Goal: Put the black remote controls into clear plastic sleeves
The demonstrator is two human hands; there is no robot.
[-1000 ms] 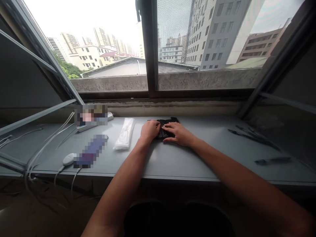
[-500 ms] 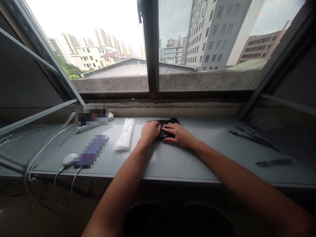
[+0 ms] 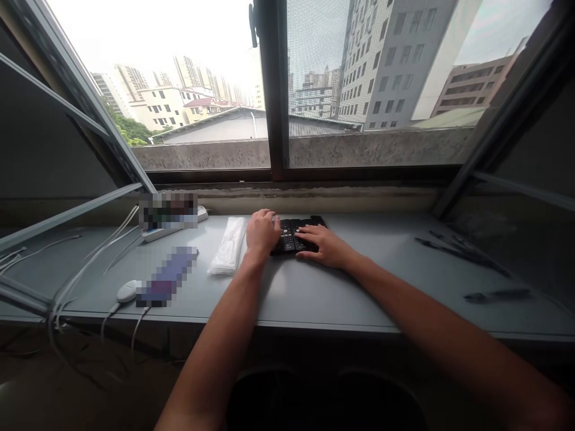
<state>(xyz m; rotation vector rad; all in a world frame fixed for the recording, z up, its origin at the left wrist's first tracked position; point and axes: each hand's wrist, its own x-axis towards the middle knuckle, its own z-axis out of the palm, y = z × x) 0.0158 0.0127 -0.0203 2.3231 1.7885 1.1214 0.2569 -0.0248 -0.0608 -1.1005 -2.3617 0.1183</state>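
Observation:
Two hinged-looking or side-by-side black devices with rows of small buttons, like calculators (image 3: 287,238), lie flat near the back of the desk. My left hand (image 3: 262,232) rests at the left edge of the left one, fingers bent forward and thumb apart; the fingertips are partly hidden. My right hand (image 3: 324,244) lies over the right one, its fingers spread across the buttons and thumb at the near edge. Just left of my left hand is a flat stack of clear plastic bags (image 3: 227,246).
At left are a white power strip (image 3: 173,228), a blurred phone-shaped object (image 3: 166,278), a round white charger (image 3: 129,291) and loose white cables (image 3: 74,281). Dark pens (image 3: 496,295) lie at right. The grey desk (image 3: 341,305) meets a window behind; metal frames flank it.
My left hand has slid left off the middle of the black devices, uncovering more buttons. My right hand stays in about the same place.

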